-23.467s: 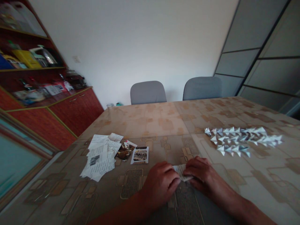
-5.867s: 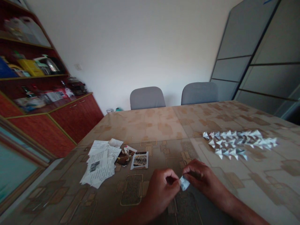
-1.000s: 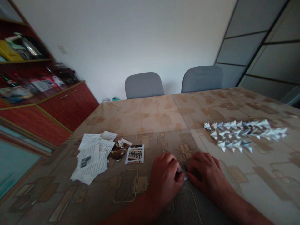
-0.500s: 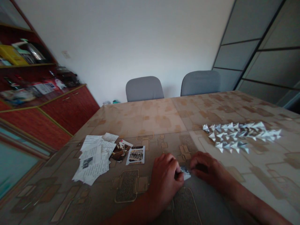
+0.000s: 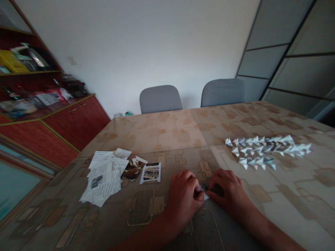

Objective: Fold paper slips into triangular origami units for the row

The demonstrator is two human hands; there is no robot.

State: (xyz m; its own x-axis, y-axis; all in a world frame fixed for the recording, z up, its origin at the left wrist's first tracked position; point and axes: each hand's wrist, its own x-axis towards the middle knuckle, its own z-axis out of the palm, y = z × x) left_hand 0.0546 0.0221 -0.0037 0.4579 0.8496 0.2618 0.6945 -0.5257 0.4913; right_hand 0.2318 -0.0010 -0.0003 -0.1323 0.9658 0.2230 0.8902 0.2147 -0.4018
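Note:
A small folded piece of paper [image 5: 205, 196], white with a dark printed patch, is pinched between my two hands just above the table. My left hand [image 5: 186, 193] grips it from the left, its fingers curled and the thumb pressed to the forefinger. From the right, my right hand [image 5: 227, 188] closes thumb and fingertips on the paper's other edge. Both hands cover most of the paper, so its full shape is hidden.
Loose printed paper sheets [image 5: 103, 181] lie piled at left, beside a brown picture piece [image 5: 134, 169] and a photo cutout [image 5: 151, 173]. Rows of folded paper pieces [image 5: 258, 151] stand at right. Two grey chairs [image 5: 161, 99] are behind the patterned table [image 5: 178, 130].
My right hand has moved left, closer to my left hand, and its fingers have come onto the paper. Less of the paper shows now.

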